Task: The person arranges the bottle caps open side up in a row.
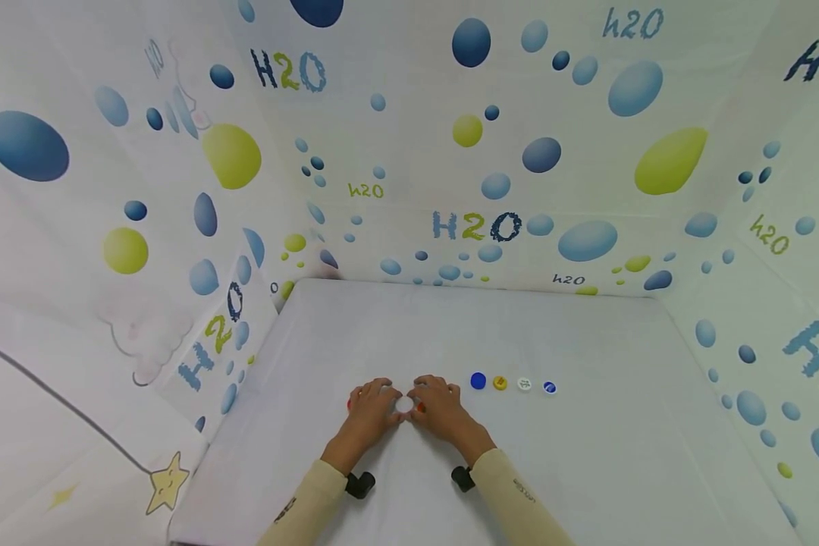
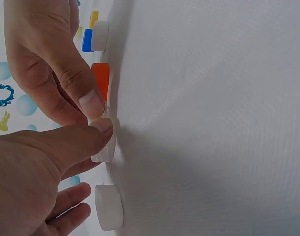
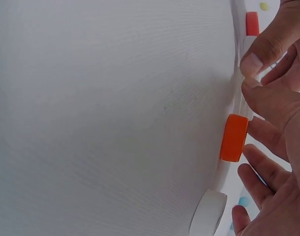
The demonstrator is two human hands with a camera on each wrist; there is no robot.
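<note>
My left hand (image 1: 371, 407) and right hand (image 1: 439, 407) meet over the white surface and pinch a whitish bottle cap (image 1: 404, 404) between them. Both thumbs lie along its near side, tips close together, partly hiding it; in the left wrist view the cap (image 2: 105, 153) looks ribbed. Just beside it, under my right fingers, sits an orange cap (image 3: 234, 138). A white cap (image 2: 109, 207) stands by my left fingers. Farther left, a red cap (image 1: 349, 405) is mostly hidden behind my left hand.
To the right runs a row of caps: blue (image 1: 478, 381), yellow (image 1: 500, 383), white (image 1: 524, 384) and blue with white (image 1: 550, 387). The white-covered table (image 1: 587, 455) is bordered by printed cloth walls (image 1: 409, 152) at the back and sides.
</note>
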